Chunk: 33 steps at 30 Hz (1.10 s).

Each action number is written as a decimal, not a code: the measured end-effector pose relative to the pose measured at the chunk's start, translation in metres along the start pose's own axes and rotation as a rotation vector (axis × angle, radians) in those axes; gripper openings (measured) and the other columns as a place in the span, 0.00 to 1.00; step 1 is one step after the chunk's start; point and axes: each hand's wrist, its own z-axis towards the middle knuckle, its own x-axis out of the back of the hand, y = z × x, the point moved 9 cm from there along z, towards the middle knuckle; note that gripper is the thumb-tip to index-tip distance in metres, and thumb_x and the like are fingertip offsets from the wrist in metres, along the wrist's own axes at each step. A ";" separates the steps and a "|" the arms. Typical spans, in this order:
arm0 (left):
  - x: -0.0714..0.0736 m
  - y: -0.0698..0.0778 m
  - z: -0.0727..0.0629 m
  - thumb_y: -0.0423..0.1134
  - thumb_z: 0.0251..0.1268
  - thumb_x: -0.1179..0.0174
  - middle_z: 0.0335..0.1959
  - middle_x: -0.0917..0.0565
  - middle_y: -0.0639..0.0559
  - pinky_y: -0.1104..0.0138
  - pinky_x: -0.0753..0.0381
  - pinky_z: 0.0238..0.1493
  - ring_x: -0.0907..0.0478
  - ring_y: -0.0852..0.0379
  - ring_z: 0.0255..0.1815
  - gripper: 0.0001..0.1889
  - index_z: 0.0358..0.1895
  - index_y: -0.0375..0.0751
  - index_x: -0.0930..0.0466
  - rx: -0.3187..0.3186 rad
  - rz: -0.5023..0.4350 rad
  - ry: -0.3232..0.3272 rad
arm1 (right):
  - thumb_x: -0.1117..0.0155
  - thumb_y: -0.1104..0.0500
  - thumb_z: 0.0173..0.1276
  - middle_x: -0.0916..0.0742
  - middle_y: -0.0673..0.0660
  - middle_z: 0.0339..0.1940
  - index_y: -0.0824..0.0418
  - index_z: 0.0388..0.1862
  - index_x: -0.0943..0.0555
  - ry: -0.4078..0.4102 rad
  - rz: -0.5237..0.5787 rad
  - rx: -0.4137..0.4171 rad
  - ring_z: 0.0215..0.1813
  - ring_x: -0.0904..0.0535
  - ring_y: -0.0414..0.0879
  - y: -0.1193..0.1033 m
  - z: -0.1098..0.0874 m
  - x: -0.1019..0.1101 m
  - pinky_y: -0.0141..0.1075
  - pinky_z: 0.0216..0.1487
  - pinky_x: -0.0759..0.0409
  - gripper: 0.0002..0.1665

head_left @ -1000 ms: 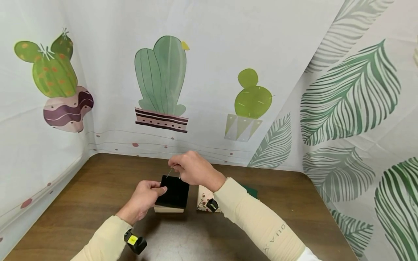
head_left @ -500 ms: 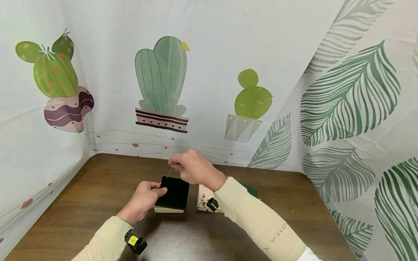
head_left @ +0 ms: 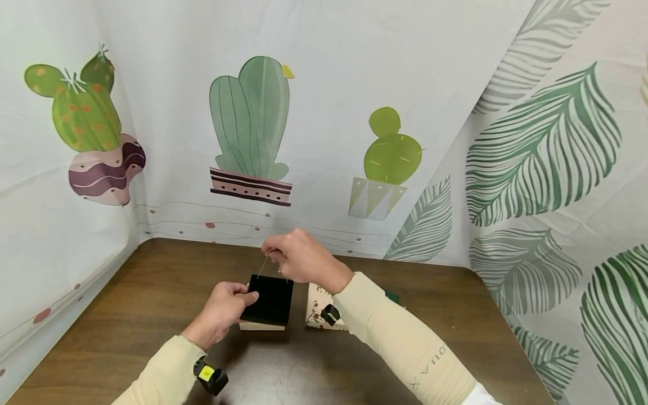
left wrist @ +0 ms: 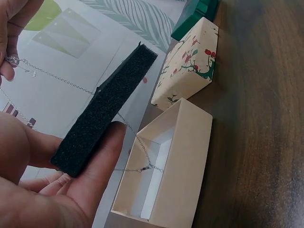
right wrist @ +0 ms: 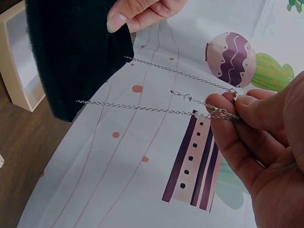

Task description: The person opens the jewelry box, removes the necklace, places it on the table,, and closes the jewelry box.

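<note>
My left hand point(head_left: 223, 306) pinches a black velvet foam jewellery pad point(head_left: 268, 301) at its left edge, tilted above a small open cream box point(left wrist: 190, 156). A thin silver chain necklace point(right wrist: 156, 109) runs through two spots along the pad's edge. My right hand point(head_left: 306, 259), beyond the pad's far edge, pinches the chain's gathered ends between thumb and fingers, with both strands stretched toward the pad. In the left wrist view, the rest of the chain hangs below the pad, over the box opening.
A cream box part with printed red blossoms point(left wrist: 190, 61) lies right of the open box, partly under my right forearm in the head view. Behind it is a green object point(left wrist: 194, 16). The wooden table point(head_left: 152, 309) meets a printed cloth backdrop point(head_left: 324, 140) at the back.
My right hand has risen slightly, and more chain shows between it and the pad. My left hand and the pad stay nearly still.
</note>
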 end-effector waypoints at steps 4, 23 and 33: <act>0.001 -0.001 0.000 0.36 0.78 0.44 0.67 0.26 0.28 0.54 0.17 0.49 0.28 0.41 0.64 0.21 0.62 0.20 0.25 0.003 0.002 0.010 | 0.40 0.74 0.71 0.07 0.53 0.38 0.61 0.43 0.11 0.022 0.011 0.018 0.35 0.12 0.40 -0.002 0.000 0.004 0.25 0.39 0.18 0.14; 0.001 -0.002 -0.001 0.35 0.77 0.43 0.63 0.25 0.30 0.53 0.15 0.47 0.27 0.41 0.61 0.17 0.56 0.22 0.23 0.007 0.011 0.017 | 0.41 0.74 0.71 0.07 0.54 0.36 0.63 0.45 0.11 0.060 0.047 0.017 0.34 0.11 0.39 -0.001 0.002 0.019 0.25 0.40 0.17 0.14; -0.001 -0.001 -0.002 0.36 0.78 0.43 0.64 0.26 0.31 0.52 0.15 0.48 0.27 0.41 0.62 0.13 0.50 0.25 0.22 0.010 0.016 0.016 | 0.40 0.74 0.69 0.07 0.55 0.36 0.64 0.45 0.11 0.085 0.030 0.025 0.35 0.10 0.41 -0.002 0.002 0.031 0.27 0.43 0.14 0.14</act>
